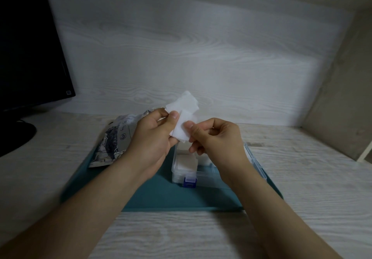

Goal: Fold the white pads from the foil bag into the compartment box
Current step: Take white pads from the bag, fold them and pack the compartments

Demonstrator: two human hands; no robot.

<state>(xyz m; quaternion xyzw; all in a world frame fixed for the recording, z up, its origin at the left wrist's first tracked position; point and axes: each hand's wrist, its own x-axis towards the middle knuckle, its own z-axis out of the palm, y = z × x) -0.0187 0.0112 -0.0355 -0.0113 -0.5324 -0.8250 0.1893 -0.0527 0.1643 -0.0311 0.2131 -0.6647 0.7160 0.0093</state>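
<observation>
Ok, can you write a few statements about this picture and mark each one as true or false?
1. The left hand and the right hand both pinch the white pad. True.
2. The foil bag lies to the right of the compartment box. False: it lies to the left of it.
3. The latch on the front of the box is red. False: it is blue.
4. The box stands on the teal tray. True.
5. A dark monitor stands at the left. True.
</observation>
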